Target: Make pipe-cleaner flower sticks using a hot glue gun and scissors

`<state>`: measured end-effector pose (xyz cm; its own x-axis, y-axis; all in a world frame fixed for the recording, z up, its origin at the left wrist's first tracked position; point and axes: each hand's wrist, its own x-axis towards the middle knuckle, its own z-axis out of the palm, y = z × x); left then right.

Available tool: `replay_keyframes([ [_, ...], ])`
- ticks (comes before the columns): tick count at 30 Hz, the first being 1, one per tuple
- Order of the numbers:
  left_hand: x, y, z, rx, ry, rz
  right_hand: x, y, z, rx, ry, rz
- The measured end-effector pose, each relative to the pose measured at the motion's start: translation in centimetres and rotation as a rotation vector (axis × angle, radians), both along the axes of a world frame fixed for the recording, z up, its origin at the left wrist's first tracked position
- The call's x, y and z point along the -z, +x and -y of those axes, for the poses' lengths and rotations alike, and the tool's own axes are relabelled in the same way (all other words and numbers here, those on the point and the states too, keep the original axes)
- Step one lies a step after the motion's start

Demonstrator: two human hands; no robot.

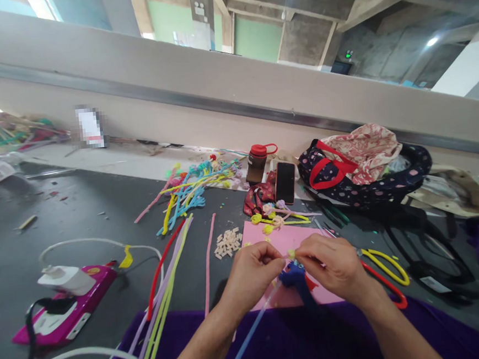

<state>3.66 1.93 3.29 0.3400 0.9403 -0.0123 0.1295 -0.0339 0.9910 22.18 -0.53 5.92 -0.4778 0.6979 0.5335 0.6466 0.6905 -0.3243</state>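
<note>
My left hand [255, 269] and my right hand [332, 260] meet over a pink sheet [268, 233], thumbs and forefingers pinched. Between the fingertips is a small yellow fuzzy piece [292, 254], held from both sides; its exact shape is too small to make out. Just below lies a blue glue gun [293, 277] with a red trigger, partly hidden by my right hand. A translucent glue stick [252, 336] runs from it toward me. Yellow and pale pipe cleaner flowers [268, 228] lie at the far edge of the sheet.
Wooden pieces [228, 242] lie left of the sheet, with loose pipe cleaners [166, 301] beyond. Yellow-and-red-handled scissors [385, 267] rest by my right wrist. A pink power strip [67, 309], finished pipe cleaner stems [194, 186], a phone [285, 182], bottle [257, 164] and bag [360, 192] surround the work area.
</note>
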Motion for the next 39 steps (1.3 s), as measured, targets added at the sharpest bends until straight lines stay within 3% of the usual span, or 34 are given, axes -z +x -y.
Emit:
replay_keyframes([
  [25,-0.19,-0.09,0.15,-0.004,0.160,-0.090,-0.23,0.14,0.13,0.069,-0.032,0.184],
  [39,-0.14,-0.08,0.10,-0.002,0.134,-0.076,-0.19,0.09,0.24,0.082,-0.024,0.239],
])
